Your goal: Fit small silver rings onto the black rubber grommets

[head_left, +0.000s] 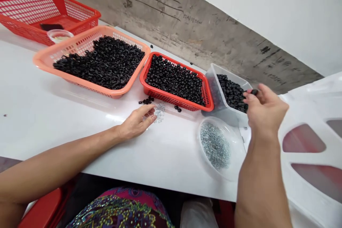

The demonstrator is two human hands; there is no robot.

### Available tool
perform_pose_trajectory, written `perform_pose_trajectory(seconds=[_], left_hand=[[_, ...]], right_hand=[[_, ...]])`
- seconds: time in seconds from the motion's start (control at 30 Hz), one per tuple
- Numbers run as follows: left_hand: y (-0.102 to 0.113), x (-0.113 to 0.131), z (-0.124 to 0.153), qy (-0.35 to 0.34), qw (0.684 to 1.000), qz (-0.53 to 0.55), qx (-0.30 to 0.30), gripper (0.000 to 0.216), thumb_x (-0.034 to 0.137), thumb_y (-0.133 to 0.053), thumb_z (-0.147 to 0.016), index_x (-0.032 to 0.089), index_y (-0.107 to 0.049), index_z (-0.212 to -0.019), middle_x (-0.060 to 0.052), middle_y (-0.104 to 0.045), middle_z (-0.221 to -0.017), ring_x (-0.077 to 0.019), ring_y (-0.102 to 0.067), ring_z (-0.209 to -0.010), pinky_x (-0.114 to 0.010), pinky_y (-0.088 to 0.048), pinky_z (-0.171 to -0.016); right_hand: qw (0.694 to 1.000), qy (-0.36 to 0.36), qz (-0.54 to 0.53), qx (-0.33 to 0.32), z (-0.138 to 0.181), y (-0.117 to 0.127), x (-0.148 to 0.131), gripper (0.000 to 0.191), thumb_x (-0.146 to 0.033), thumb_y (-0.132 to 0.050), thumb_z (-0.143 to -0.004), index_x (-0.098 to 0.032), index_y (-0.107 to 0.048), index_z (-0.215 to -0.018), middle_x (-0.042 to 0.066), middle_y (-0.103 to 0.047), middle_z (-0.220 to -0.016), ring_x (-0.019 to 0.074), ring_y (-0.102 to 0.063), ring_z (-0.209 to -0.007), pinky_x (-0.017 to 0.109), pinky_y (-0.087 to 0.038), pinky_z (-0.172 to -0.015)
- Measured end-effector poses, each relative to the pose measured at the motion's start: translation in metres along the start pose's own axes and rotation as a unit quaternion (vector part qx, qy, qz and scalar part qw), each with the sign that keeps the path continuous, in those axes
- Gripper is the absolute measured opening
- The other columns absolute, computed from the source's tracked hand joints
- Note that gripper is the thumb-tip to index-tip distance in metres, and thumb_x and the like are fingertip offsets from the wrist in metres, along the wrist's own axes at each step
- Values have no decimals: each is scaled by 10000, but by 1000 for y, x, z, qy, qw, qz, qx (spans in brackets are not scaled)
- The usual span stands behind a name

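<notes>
My right hand [264, 108] is raised over the right end of a clear plastic bin [226, 105] and pinches a small black piece [254, 92] between its fingertips. Black ring-like pieces [232, 91] fill that bin. My left hand [140, 120] rests low over the white table, thumb and fingers curved and a little apart, at the edge of a small scatter of tiny shiny silvery parts [160, 111]. Nothing can be made out between those fingers. A few black pieces [146, 100] lie just behind it. A round clear tub [232, 171] of the same silvery parts [213, 144] stands between my hands.
A red basket [176, 100] and a larger orange basket [88, 86], both with black pieces, line the back. Farther left is another red basket [21, 30] with a small clear cup [60, 35] at its edge. A white plastic chair [307, 114] stands at right.
</notes>
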State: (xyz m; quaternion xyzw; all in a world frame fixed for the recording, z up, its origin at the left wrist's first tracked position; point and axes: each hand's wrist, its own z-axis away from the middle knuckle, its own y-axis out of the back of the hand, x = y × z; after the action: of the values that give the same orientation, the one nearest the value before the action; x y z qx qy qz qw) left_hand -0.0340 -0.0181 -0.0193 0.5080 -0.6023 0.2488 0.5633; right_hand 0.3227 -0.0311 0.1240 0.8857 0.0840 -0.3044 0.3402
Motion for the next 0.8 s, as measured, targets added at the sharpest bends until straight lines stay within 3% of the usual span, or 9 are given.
perform_pose_trajectory(seconds=[0.07,0.13,0.2,0.3,0.43,0.57,0.8], left_hand=[[1,1,-2,2,1000,0,9,374,353,-508,-877,156,-542,-1193,-96,-635,-1038,-192,-596,-958,-377,-499,-883],[2,1,-3,8,1000,3,20,380,352,-508,-871,138,-546,-1182,-106,-636,-1032,-196,-598,-949,-378,-500,-872],[2,2,-5,18,999,7,30,383,345,-509,-868,125,-548,-1179,-112,-639,-1029,-197,-597,-944,-382,-496,-873],[3,2,-6,30,999,8,40,368,332,-514,-865,127,-557,-1168,-105,-643,-1010,-189,-597,-921,-379,-494,-868],[4,2,-5,25,999,8,47,357,329,-519,-863,134,-565,-1159,-95,-647,-999,-184,-603,-913,-370,-496,-865],[4,4,-6,19,999,7,46,354,326,-514,-864,125,-568,-1149,-99,-646,-990,-187,-604,-903,-371,-507,-848],[3,1,-8,28,999,7,41,359,328,-503,-865,127,-561,-1156,-99,-642,-1003,-188,-600,-924,-359,-498,-848]], right_hand=[[991,-10,124,-39,-20,2,6,595,-266,-725,-731,-62,-579,-1270,237,-653,-1112,272,-673,-930,403,-506,-737],[983,26,175,-54,-8,-1,-5,616,-270,-767,-681,-76,-602,-1242,233,-645,-1137,271,-662,-941,403,-502,-745],[988,90,114,-61,30,-11,-25,475,-264,-709,-744,-122,-635,-1191,179,-670,-1105,241,-658,-930,388,-522,-771],[974,137,41,-178,97,-41,-49,242,-261,-586,-834,-184,-700,-1033,97,-706,-973,222,-657,-872,388,-529,-808],[941,162,153,-255,137,-90,-39,349,-107,-497,-789,-155,-701,-1069,131,-679,-893,275,-625,-854,418,-504,-811],[927,167,209,-263,136,-122,-9,398,-90,-457,-812,-144,-695,-1127,160,-658,-942,286,-601,-885,419,-492,-809],[948,166,159,-219,142,-145,11,333,-169,-473,-849,-137,-724,-1066,167,-666,-972,296,-592,-929,440,-468,-883]])
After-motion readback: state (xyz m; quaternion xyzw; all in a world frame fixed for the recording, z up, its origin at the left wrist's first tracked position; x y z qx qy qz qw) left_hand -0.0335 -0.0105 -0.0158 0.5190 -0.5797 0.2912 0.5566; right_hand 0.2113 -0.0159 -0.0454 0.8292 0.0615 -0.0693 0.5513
